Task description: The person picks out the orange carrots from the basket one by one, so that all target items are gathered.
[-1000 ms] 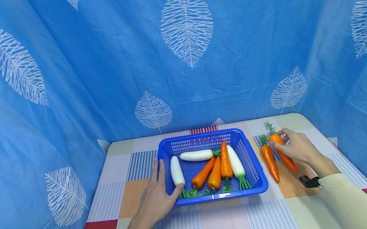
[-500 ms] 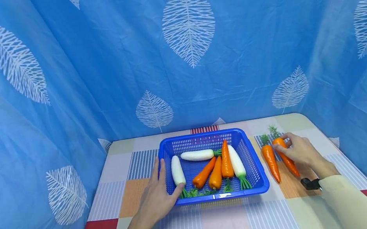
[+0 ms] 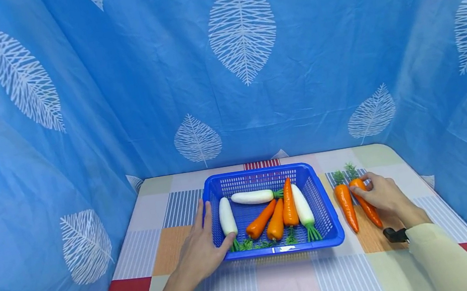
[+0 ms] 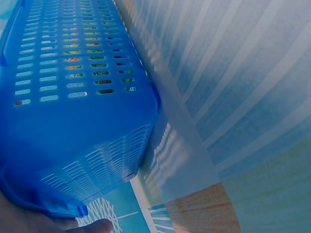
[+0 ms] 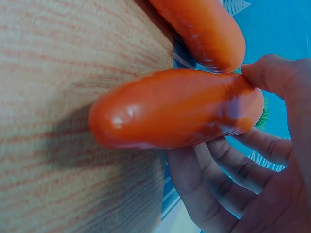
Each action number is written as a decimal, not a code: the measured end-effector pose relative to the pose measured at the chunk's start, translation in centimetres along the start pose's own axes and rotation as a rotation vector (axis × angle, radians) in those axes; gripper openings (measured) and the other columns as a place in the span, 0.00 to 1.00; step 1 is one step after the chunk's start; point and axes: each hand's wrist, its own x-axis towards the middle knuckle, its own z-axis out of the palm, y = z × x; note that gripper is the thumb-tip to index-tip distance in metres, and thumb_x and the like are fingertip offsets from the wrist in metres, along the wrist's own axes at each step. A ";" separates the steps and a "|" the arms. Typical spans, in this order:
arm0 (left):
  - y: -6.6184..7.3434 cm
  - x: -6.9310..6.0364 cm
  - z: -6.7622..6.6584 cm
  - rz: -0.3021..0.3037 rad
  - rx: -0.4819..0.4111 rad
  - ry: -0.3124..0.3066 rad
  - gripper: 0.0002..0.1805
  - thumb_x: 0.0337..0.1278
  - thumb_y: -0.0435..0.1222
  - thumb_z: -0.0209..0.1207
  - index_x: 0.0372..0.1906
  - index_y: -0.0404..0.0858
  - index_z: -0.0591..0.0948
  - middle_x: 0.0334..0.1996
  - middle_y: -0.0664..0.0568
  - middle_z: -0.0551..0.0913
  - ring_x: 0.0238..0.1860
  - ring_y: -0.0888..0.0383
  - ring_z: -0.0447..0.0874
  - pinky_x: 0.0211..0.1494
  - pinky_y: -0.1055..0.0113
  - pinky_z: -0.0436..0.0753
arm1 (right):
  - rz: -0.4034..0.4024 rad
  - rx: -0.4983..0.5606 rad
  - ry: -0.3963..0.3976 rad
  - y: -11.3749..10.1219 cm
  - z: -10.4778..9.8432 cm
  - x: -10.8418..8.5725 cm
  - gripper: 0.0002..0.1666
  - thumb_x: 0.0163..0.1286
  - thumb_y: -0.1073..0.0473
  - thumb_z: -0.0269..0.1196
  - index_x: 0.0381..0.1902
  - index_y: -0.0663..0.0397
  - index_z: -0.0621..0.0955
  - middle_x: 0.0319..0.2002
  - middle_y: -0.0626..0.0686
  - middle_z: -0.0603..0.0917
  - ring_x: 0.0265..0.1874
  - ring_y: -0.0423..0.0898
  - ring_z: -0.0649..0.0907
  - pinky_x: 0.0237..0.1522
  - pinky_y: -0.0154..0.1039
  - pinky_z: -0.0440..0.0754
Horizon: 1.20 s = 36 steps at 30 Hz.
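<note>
My left hand rests at the left side of a blue plastic basket, fingers straight and spread along the rim, thumb over the front-left corner. Inside lie three white radishes, one at the left, one at the back and one at the right, with three orange carrots between them. To the basket's right, my right hand pinches a carrot near its leafy end, thumb on one side and fingers on the other. A second carrot lies close beside it on the tablecloth.
A patchwork tablecloth of checks and stripes covers the table. Blue curtains with white leaf prints enclose the back and both sides. Black straps sit at both wrists.
My right hand and the pinched carrot have shifted slightly toward me, bringing its top nearer level with the neighbouring carrot's. The left hand stays at the basket. The whole view drifts slightly.
</note>
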 end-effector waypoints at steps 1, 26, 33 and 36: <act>0.0 0.0 0.0 0.000 0.001 0.000 0.62 0.80 0.67 0.64 0.98 0.40 0.48 0.99 0.37 0.42 0.90 0.26 0.69 0.76 0.27 0.87 | 0.004 0.003 -0.003 0.0 0.0 0.0 0.43 0.88 0.39 0.66 0.74 0.76 0.74 0.54 0.78 0.86 0.40 0.58 0.87 0.43 0.48 0.96; 0.3 0.0 0.0 -0.018 -0.009 -0.003 0.62 0.80 0.65 0.66 0.99 0.41 0.48 0.99 0.38 0.42 0.90 0.25 0.68 0.79 0.25 0.84 | 0.017 0.018 -0.030 0.7 0.3 0.5 0.45 0.90 0.36 0.63 0.75 0.75 0.74 0.57 0.79 0.87 0.40 0.56 0.89 0.41 0.47 0.96; 0.3 0.0 0.0 -0.030 -0.003 -0.016 0.62 0.80 0.65 0.65 0.99 0.42 0.47 0.99 0.39 0.42 0.89 0.25 0.70 0.78 0.25 0.84 | 0.032 0.028 -0.030 0.9 0.2 0.2 0.45 0.89 0.36 0.64 0.76 0.74 0.73 0.55 0.76 0.87 0.40 0.55 0.87 0.40 0.43 0.94; 0.3 0.0 0.0 -0.029 0.002 -0.016 0.62 0.80 0.66 0.65 0.99 0.41 0.46 0.99 0.38 0.42 0.88 0.25 0.70 0.78 0.26 0.85 | 0.032 0.002 -0.008 0.9 0.1 0.0 0.46 0.88 0.34 0.64 0.76 0.73 0.74 0.55 0.75 0.88 0.43 0.59 0.87 0.43 0.49 0.95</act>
